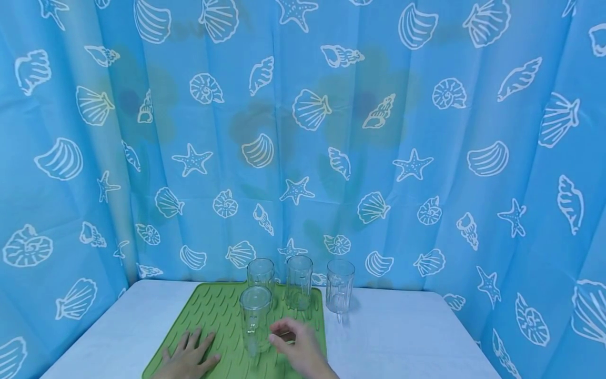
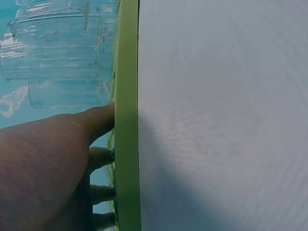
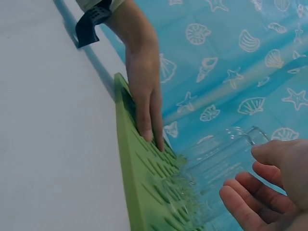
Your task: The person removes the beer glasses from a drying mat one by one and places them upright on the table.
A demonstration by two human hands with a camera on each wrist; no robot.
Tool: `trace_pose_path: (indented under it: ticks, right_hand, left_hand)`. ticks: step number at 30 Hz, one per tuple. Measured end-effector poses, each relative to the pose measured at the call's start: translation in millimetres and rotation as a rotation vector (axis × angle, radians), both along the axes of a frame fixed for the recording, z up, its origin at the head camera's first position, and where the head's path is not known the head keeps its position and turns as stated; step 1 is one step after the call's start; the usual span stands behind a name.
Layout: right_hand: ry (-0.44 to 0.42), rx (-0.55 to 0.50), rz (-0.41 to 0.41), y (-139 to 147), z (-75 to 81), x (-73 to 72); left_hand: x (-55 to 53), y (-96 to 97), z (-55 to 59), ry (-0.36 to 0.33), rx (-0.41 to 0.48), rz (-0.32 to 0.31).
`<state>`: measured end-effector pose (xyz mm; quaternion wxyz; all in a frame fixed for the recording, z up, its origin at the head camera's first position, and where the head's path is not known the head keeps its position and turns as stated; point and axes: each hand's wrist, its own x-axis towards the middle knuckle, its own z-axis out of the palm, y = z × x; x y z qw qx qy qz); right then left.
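From my remote station I see two bare hands, well apart, at a white cloth-like surface [image 1: 388, 337]. The front glass [image 1: 255, 321] stands upright on a ribbed green mat [image 1: 210, 308], between the hands and nearer the right one. My right hand [image 1: 300, 345] is just to the right of its lower part, fingers loosely bent, thumb apart from them, gripping nothing; I cannot tell whether the thumb tip touches the glass. My left hand [image 1: 187, 358] rests palm-down on the mat, fingers spread, to the left of the glass.

Behind, the rear-left glass [image 1: 260, 267] and the middle glass [image 1: 299, 284] also stand on the mat; the right-hand glass [image 1: 340, 287] stands on the surface, just beyond the mat's right edge.

All four are clear, tall cylinders with facet-like vertical lines. The mat is flat, with short raised ridges. A blue curtain [image 1: 303, 142] printed with white shells and starfish hangs behind, faint flower shapes showing through.

The front glass partly hides the rear-left one. Transparency blurs the outlines, so I cannot make out handles surely. The head view cuts off both forearms.
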<state>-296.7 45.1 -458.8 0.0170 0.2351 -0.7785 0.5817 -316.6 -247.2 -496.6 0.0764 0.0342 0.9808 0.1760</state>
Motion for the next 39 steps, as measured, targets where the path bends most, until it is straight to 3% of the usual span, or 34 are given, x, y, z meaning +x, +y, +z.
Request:
trace_pose_path:
  ticks: [17,39]
  right_hand:
    - [-0.042,0.01,0.039,-13,-1.1,5.8]
    - [-0.037,0.014,0.01,-37,-8.2,2.7]
  left_hand:
    - [-1.7,-1.7,-1.0,-0.01,-0.002,-0.007]
    - [2.6,3.2,3.6,-0.003,-0.021,0.01]
